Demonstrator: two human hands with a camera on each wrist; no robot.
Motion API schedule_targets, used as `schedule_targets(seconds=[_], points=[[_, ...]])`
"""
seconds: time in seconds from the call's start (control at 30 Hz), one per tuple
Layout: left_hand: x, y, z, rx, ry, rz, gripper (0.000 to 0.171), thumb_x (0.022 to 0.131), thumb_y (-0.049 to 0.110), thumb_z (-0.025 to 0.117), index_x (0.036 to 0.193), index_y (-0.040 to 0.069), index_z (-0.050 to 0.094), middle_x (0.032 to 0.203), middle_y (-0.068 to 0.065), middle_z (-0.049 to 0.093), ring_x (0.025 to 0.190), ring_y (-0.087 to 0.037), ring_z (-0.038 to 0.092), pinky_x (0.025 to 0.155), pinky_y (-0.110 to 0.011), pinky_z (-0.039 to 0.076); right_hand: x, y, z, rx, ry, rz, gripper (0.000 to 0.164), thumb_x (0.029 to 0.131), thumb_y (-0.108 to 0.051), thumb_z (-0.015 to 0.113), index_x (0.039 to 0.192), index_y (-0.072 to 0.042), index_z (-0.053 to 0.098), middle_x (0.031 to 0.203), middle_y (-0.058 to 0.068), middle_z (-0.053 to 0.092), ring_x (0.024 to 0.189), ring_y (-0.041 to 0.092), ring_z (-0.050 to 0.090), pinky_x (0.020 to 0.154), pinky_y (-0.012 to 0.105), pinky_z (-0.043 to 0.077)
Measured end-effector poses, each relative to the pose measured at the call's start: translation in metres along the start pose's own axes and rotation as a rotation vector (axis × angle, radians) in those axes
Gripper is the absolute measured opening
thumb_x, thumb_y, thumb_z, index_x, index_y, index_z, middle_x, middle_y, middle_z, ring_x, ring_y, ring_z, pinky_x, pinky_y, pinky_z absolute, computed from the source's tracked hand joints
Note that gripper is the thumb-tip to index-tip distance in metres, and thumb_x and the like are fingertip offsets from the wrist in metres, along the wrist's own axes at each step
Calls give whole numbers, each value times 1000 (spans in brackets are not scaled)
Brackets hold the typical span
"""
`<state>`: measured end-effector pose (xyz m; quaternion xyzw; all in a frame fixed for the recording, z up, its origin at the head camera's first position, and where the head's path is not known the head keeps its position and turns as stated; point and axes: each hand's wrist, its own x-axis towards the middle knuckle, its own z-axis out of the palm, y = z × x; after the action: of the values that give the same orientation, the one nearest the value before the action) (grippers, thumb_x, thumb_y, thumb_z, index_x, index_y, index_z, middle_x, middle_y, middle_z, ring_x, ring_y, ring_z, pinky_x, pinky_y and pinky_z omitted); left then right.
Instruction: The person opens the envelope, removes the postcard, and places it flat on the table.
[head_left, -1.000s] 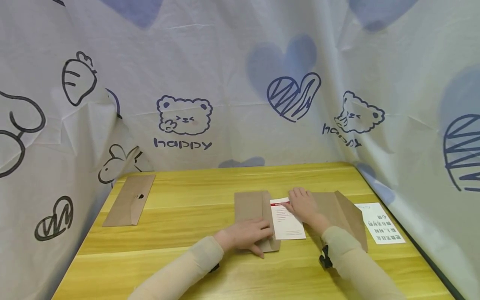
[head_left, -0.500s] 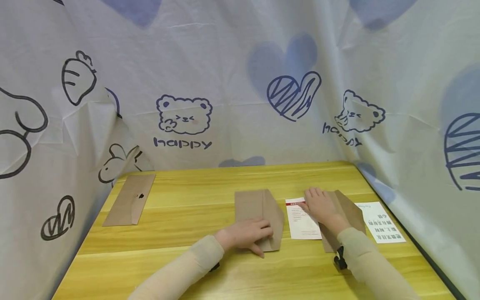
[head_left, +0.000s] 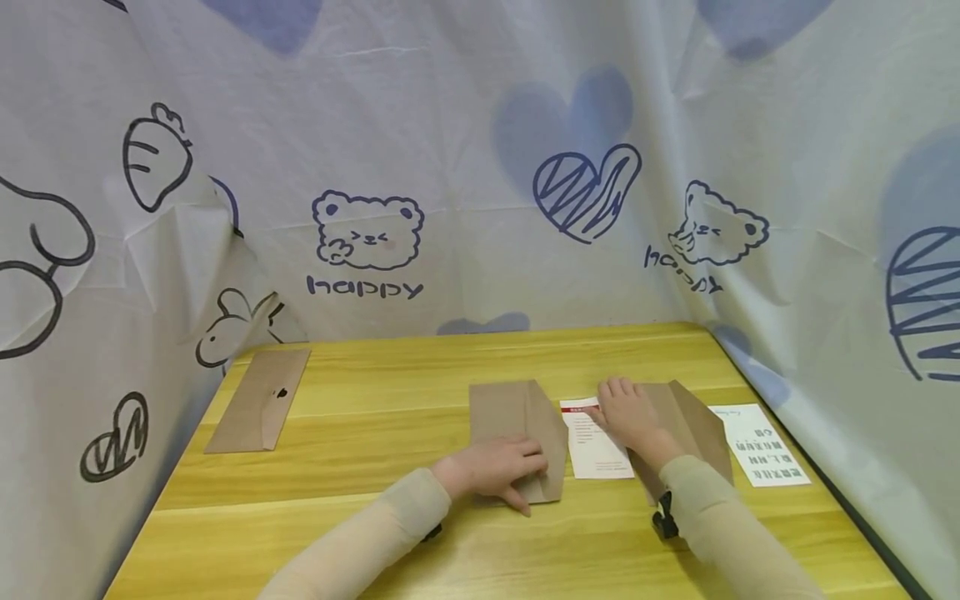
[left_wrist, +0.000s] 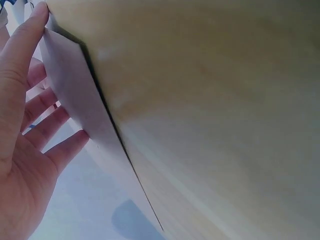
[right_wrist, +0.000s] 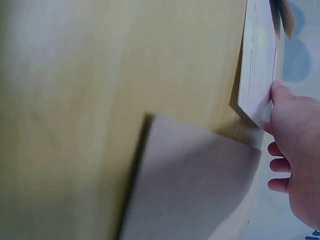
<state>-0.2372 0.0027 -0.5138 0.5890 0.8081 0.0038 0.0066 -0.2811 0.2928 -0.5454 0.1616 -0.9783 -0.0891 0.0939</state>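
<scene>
Red-banded white card (head_left: 598, 450) and right hand (head_left: 630, 417) are lying slightly farther left than half a second ago, nearer the left kraft envelope (head_left: 497, 408). Nearest, the left hand (head_left: 491, 467) is resting on that envelope, its fingers spread and thumb at the near edge. Just right of its open flap (head_left: 551, 433), the card is sitting between the two envelopes; the right hand seems to be pinching its right side, thumb on top, though the index finger is hiding from view. Should that pinch be loosening, or the card be catching on the flap tip, it could be bending or skewing the flap. Its long axis is running near to far, red band at the far end, near end leaning right; the flap is pointing right. Beyond the hand, the right kraft envelope (head_left: 686, 417) is lying beside a large-character card (head_left: 761, 450); at far left, a closed kraft envelope (head_left: 262, 400) is lying before the patterned curtain (head_left: 457, 250).
</scene>
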Motion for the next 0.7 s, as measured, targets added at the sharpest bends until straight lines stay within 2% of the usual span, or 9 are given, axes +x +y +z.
schedule_targets(seconds=[0.3, 0.43, 0.6, 0.7], points=[[1, 0, 0, -5, -7, -19, 56, 77, 63, 68, 115, 23, 57, 118, 8, 55, 107, -8, 51, 92, -20, 46, 0, -4, -2, 23, -35, 29, 46, 99, -48, 48, 113, -5, 48, 103, 13, 48, 99, 30, 47, 84, 46, 43], [0, -1, 0, -40, -2, -32, 56, 78, 62, 68, 117, 24, 58, 121, 7, 55, 110, -9, 51, 94, -20, 46, -1, -6, -4, 44, -34, 34, 46, 99, -48, 49, 118, -7, 48, 106, 12, 48, 101, 30, 48, 85, 47, 43], [-5, 0, -10, -82, 57, -60, 49, 84, 54, 69, 117, 19, 59, 121, 3, 56, 109, -10, 54, 96, -21, 46, 1, -9, -9, 63, 27, 26, 46, 99, -44, 52, 128, -9, 48, 110, 13, 51, 103, 31, 50, 83, 47, 44], [-12, 1, -19, -65, 104, -80, 41, 89, 47, 66, 116, 16, 60, 122, 1, 58, 110, -12, 56, 98, -23, 47, 2, -12, -15, 80, 86, 27, 43, 99, -40, 53, 128, -10, 49, 111, 13, 53, 106, 32, 52, 86, 50, 45]])
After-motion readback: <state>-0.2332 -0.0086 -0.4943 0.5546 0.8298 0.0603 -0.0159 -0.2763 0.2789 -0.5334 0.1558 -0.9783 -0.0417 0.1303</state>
